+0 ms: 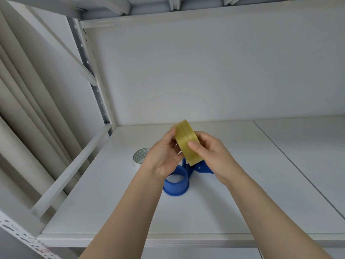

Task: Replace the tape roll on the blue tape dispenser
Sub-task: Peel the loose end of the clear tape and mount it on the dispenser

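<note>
A yellowish clear tape roll (183, 136) is held up on edge above the shelf between both hands. My left hand (162, 157) grips its left side. My right hand (209, 154) grips its right side, thumb pressed on the outer band. Below the hands the blue tape dispenser (177, 183) lies on the white shelf board (112, 202), its round hub empty and facing up, its handle part (203, 168) partly hidden under my right hand. A second roll (141, 155) with a green-triangle patterned core lies flat on the shelf, left of the dispenser and partly behind my left hand.
The shelf is bounded by a white back wall (205, 71), a perforated upright post (97, 94) at the left and a slanted white rail (74, 171) along the left side. A seam (291, 165) divides the shelf board on the right.
</note>
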